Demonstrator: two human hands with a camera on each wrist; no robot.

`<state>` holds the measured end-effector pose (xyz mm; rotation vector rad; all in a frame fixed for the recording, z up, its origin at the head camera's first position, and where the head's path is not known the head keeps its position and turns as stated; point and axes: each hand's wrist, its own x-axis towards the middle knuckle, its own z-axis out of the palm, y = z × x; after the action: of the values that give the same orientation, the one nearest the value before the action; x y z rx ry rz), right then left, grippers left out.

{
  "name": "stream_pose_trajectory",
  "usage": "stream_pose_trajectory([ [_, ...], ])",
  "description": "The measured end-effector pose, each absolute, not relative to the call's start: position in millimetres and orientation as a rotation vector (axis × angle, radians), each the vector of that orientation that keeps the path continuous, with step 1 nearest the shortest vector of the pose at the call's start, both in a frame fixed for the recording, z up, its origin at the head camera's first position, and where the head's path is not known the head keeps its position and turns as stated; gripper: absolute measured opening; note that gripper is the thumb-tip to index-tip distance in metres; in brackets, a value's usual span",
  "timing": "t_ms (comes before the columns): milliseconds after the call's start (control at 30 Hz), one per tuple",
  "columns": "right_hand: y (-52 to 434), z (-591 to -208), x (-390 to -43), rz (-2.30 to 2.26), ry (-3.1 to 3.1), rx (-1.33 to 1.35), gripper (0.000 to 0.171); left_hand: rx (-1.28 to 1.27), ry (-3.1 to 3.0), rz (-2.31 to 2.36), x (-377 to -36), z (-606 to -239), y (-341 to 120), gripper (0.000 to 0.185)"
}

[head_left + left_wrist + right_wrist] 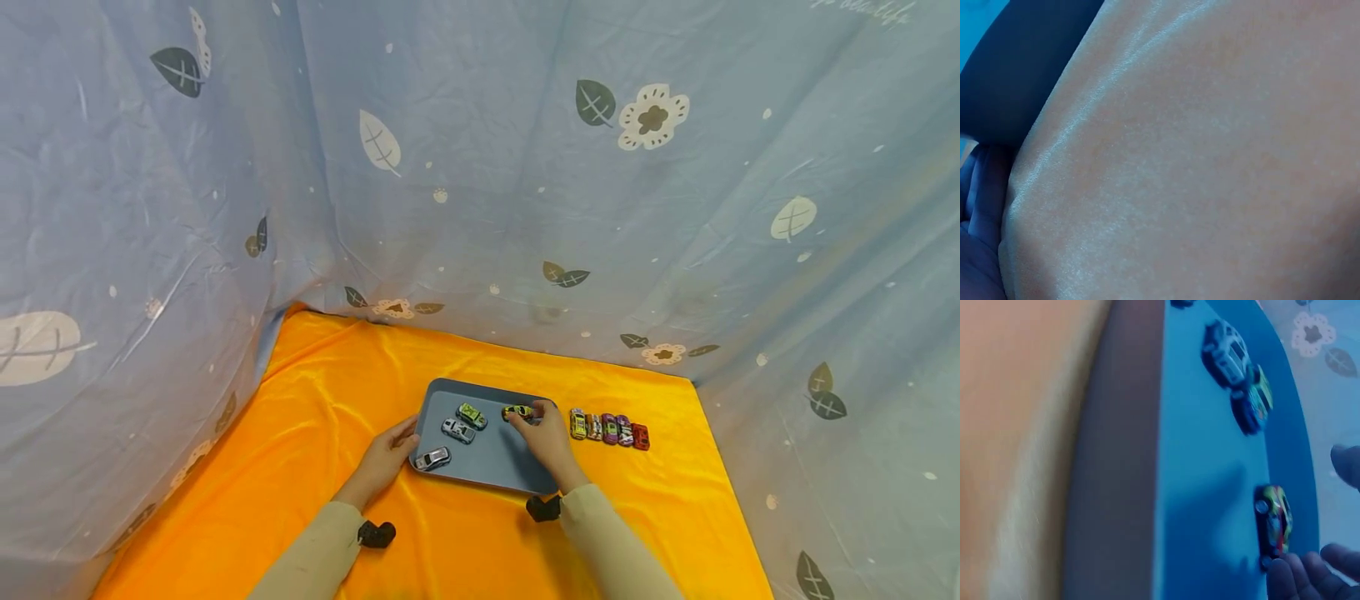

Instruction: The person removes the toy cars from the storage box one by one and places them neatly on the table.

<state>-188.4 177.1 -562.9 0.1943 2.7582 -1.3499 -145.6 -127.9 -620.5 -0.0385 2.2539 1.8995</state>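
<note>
My left hand (pixel 387 457) holds the left rim of a grey-blue tray (pixel 495 467); in the left wrist view its fingers (pixel 988 194) lie against the tray's dark wall (pixel 1029 69). My right hand (pixel 547 433) is over the tray's right part, at a yellow-and-black toy car (pixel 516 412). In the right wrist view, fingertips (pixel 1282 578) reach one end of that car (pixel 1274 522), while the thumb (pixel 1349 465) stands apart. A green toy car (pixel 472 416), a white-grey one (pixel 458 430) and a silver one (pixel 432 458) sit in the tray's left half.
Several toy cars (pixel 610 429) stand side by side in a row right of the tray, a red one (pixel 641 437) at the end. Orange cloth (pixel 330 392) covers the surface. A blue-grey patterned curtain (pixel 480 208) surrounds it.
</note>
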Motion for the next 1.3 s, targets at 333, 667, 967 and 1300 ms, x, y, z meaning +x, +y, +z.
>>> stream_pose_trajectory([
  [333,161.6,-578.1,-189.6,-1.306,2.784,0.335,0.078,-0.031,2.233,1.921,-145.6,-626.1,-128.8,0.048],
  [667,161.4,-595.3,-198.5,-1.301,2.774,0.297,0.07,-0.046,2.215,1.921,-147.1,-626.6,-127.7,0.048],
  [967,159.6,-590.3,-196.6,-1.247,2.8,0.134,0.045,-0.057,2.248,1.909,-146.5,-625.5,-126.5,0.048],
  [1300,165.9,-592.5,-195.9,-1.098,2.797,-0.009,0.028,-0.081,2.225,1.907,-143.9,-618.5,-125.9,0.047],
])
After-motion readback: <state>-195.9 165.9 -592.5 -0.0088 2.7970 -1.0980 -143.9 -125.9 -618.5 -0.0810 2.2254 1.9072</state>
